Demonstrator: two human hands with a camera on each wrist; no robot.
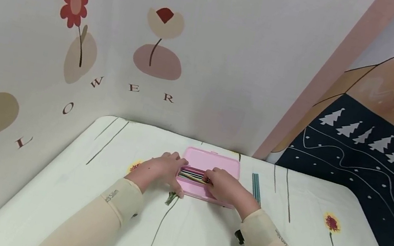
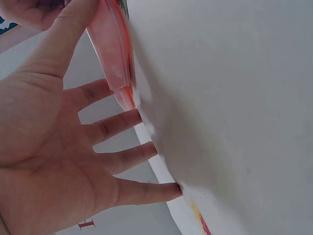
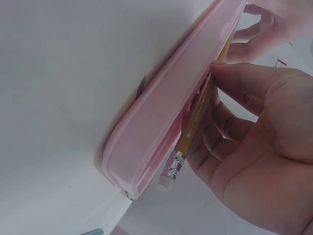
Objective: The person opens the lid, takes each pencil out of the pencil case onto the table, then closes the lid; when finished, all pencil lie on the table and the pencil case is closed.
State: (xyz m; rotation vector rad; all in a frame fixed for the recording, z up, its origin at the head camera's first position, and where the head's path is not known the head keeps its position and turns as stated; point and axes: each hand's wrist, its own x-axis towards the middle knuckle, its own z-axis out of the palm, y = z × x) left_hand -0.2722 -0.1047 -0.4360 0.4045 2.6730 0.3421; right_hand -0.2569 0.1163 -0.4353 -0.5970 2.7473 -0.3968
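A pink pencil case (image 1: 212, 161) lies with its lid raised at the back, holding several pencils (image 1: 187, 177). My left hand (image 1: 164, 170) steadies the case at its left end. In the left wrist view, its fingers are straight and spread, with the thumb along the front wall. My right hand (image 1: 224, 186) pinches a yellow pencil (image 3: 196, 120) between thumb and fingers. In the right wrist view, that pencil lies tilted along the case's rim, its white eraser (image 3: 166, 183) sticking out past the hand.
To the right of the case lie teal pencils (image 1: 256, 186), partly hidden by my right wrist. The white tablecloth (image 1: 191, 245) has printed flowers on it. A patterned curtain (image 1: 209, 77) rises behind the table, and dark fabric with white trees (image 1: 372, 158) hangs at the right.
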